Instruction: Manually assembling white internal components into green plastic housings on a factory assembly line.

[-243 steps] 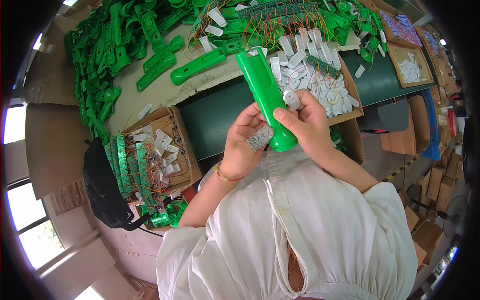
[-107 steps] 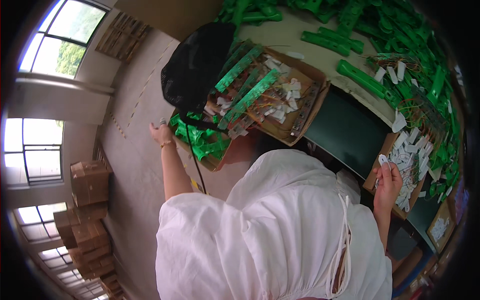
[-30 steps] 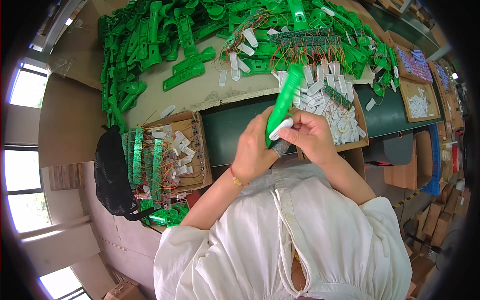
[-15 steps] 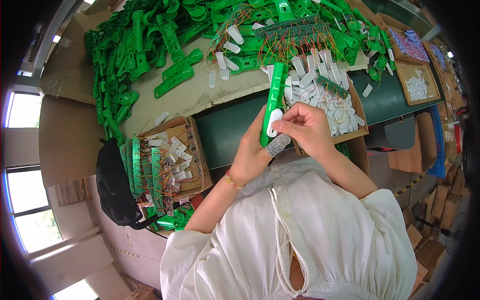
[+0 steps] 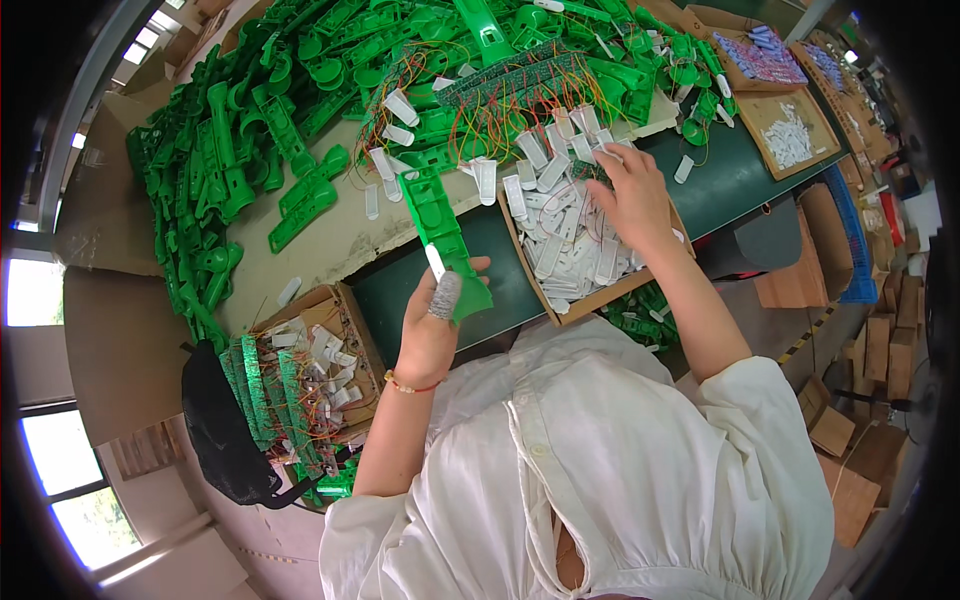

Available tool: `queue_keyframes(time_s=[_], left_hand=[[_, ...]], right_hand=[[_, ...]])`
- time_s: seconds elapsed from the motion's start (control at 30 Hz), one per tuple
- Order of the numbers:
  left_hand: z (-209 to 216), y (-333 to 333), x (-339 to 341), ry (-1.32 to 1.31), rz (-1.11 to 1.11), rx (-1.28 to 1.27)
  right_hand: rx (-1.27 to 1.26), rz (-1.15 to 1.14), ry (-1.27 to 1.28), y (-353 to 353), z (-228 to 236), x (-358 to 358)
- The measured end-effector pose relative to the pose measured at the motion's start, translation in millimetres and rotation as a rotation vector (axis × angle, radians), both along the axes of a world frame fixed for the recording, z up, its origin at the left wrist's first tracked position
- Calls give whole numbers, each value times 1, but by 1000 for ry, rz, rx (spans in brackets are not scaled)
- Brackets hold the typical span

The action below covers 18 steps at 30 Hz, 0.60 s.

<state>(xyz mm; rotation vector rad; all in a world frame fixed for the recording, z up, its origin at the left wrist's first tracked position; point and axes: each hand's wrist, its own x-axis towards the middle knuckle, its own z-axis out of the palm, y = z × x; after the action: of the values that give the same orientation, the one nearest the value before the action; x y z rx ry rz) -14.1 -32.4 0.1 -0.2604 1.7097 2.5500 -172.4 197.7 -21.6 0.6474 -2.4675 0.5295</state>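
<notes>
My left hand (image 5: pixel 425 335) grips the lower end of a long green plastic housing half (image 5: pixel 440 215), its hollow inner side facing up. A grey wrap (image 5: pixel 445 297) covers the left thumb. On the housing's left edge, just above that thumb, sits a small white oval plastic piece (image 5: pixel 434 262). My right hand (image 5: pixel 640 200) reaches over a cardboard box (image 5: pixel 598 303) of white plastic pieces (image 5: pixel 560 245), fingers apart and bent. Its fingertips are beside a green circuit board strip (image 5: pixel 590 171) at the box's far side; whether they touch it I cannot tell.
Green housings (image 5: pixel 225 150) are heaped across the back and left. Wired circuit boards (image 5: pixel 520 75) lie on the heap. At lower left stands a box (image 5: pixel 365 345) of boards and white pieces, beside a black bag (image 5: pixel 215 430). A tray (image 5: pixel 825 145) of small white parts is at far right.
My left hand has moved left with the housing, which has turned to show its inside. My right hand has let go of the white piece and moved up and right over the box.
</notes>
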Motion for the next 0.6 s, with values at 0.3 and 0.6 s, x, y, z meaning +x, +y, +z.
queue_keyframes(time_s=[0.3,0.6], left_hand=[[20,1,-28,107,37,-316],[38,18,-30,324,198,-548]], right_hand=[[-228,450,109,-23,36,43],[-315,659,-26,-41,51,59]])
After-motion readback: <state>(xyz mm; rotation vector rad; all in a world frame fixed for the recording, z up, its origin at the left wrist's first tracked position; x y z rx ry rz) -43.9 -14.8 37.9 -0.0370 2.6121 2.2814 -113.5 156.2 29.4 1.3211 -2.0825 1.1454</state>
